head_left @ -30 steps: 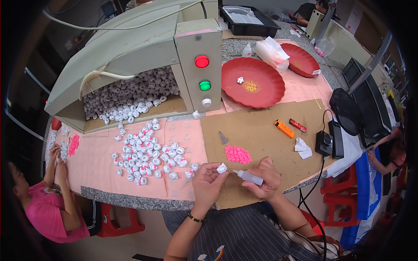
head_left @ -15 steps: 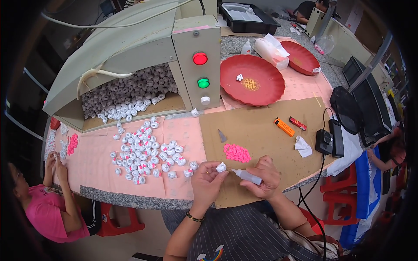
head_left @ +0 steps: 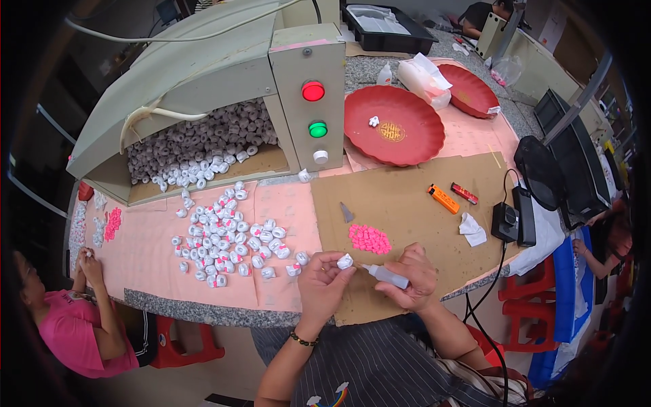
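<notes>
Left hand [head_left: 320, 285]: pinching white lump [head_left: 345, 261]. Right hand [head_left: 418, 279]: gripping translucent bottle [head_left: 389, 276]. Pink-flecked white rounds [head_left: 235, 258] seemingly done; pink tabs [head_left: 370, 239] remaining.

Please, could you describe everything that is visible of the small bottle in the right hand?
The small bottle looks like translucent, whitish plastic, its smooth body narrowing to a thin nozzle. The right hand holds it slanted over the brown cardboard, nozzle toward the person's left. The nozzle points at the small white piece in the left hand; whether they touch is too fine to tell.
</notes>
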Available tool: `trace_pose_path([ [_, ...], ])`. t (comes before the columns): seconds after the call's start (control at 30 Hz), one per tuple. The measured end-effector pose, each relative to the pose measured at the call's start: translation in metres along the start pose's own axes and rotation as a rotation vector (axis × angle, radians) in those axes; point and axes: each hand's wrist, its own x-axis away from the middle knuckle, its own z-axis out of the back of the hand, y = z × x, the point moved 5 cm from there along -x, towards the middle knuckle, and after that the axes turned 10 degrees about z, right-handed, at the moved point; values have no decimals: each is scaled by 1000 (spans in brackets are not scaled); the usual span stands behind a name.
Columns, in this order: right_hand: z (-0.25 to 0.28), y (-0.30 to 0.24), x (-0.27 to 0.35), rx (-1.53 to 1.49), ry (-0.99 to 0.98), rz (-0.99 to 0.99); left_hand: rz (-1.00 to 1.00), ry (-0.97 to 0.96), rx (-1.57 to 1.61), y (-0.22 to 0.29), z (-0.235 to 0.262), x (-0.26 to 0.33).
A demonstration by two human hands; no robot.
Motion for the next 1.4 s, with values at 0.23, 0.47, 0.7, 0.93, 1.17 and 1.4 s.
trace_pose_path([
  [0.23,-1,2,3,-9,6,-15,10,0,-3,1,0,0],
  [0.47,0,2,2,-21,8,-10,6,-4,5,0,0,0],
  [0.7,0,2,2,-12,8,-13,11,-2,20,0,1,0],
  [0.93,0,2,4,-26,16,-24,7,-4,9,-1,2,0],
  [1.17,2,1,3,-30,5,-22,-1,-10,2,0,0,-1],
  [1.4,2,0,-2,-51,-14,-5,0,19,7,3,-1,-1],
])
